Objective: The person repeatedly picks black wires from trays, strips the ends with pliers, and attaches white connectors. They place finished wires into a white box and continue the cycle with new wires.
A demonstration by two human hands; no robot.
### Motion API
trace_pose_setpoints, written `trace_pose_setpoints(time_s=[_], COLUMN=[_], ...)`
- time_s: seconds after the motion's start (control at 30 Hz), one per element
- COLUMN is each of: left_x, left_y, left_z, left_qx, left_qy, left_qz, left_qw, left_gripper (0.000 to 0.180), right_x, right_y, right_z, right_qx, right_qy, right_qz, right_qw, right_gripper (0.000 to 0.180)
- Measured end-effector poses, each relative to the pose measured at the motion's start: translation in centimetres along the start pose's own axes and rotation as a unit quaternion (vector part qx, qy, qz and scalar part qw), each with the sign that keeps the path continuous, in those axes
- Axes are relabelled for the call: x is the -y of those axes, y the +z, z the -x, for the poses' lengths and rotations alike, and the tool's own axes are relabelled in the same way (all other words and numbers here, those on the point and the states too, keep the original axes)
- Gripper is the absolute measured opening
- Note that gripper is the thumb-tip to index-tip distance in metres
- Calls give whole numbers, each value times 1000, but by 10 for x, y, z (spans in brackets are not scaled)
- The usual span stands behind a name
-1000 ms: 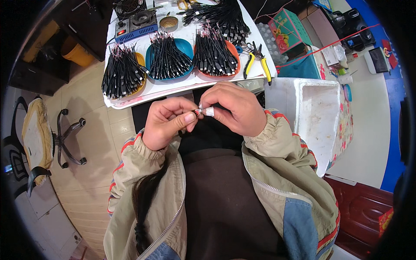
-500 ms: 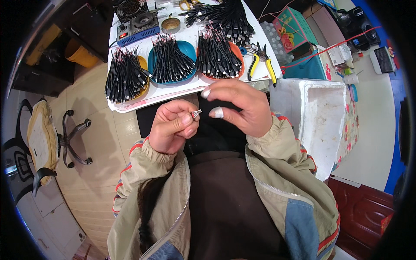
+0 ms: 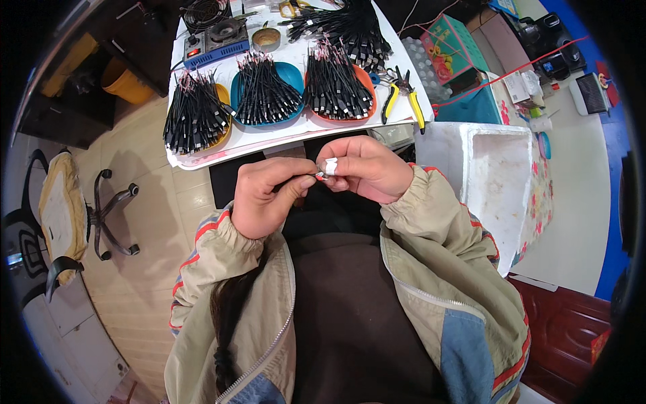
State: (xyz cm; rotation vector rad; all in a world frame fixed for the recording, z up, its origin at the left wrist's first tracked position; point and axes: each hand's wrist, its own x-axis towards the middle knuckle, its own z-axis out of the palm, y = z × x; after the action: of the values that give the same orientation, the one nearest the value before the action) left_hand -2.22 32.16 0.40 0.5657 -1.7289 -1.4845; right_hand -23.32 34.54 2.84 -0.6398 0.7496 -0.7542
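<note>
My left hand (image 3: 264, 194) is closed in a pinch on a few short thin wires (image 3: 321, 177), which show a bit of red and pale ends between the fingertips. From the other side my right hand (image 3: 373, 170) closes thumb and fingers on the same wires. White tape wraps the right thumb tip. Most of the wires is hidden by the fingers. Both hands are in front of my body, just short of the table edge. Beyond them, black cables with USB plugs fill a yellow bowl (image 3: 223, 94), a blue bowl (image 3: 289, 75) and an orange bowl (image 3: 367, 81).
Yellow-black wire strippers (image 3: 404, 97) lie at the right of the white table (image 3: 202, 159). A blue-fronted soldering device (image 3: 217, 54), a small round tin (image 3: 266, 40) and more black cables (image 3: 346, 27) are farther back. A white foam box (image 3: 498, 182) stands at right, an office chair (image 3: 67, 215) at left.
My right hand has come down and left to meet the left hand, its spread fingers closing on the wires. The left hand has turned slightly, covering more of them.
</note>
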Motion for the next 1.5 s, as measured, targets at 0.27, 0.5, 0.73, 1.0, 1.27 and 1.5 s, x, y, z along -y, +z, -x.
trace_pose_setpoints(time_s=[0.27, 0.5, 0.73, 1.0, 1.27, 1.5], left_x=[19, 17, 14, 17, 5, -26], left_y=[2, 7, 1, 13, 12, -3], left_z=[1, 1, 2, 5, 0, 2], left_qx=[-15, -5, -4, 58, 57, -64], left_qy=[-109, -119, -55, -165, -156, 55], left_qz=[395, 404, 147, 589, 499, -36], left_qw=[912, 907, 988, 789, 851, 996], left_gripper=[13, 13, 13, 15, 14, 10], right_x=[-1, 2, -2, 4, -2, -15], right_y=[12, 12, 4, 10, 21, 26], right_z=[6, 6, 11, 5, 6, 9], right_qx=[-132, -83, 7, -35, -55, -56], right_qy=[-454, -416, -73, -459, -464, -313], right_qz=[578, 582, 112, 498, 443, 226], right_qw=[665, 694, 991, 734, 766, 921], right_gripper=[22, 19, 18, 18, 16, 14])
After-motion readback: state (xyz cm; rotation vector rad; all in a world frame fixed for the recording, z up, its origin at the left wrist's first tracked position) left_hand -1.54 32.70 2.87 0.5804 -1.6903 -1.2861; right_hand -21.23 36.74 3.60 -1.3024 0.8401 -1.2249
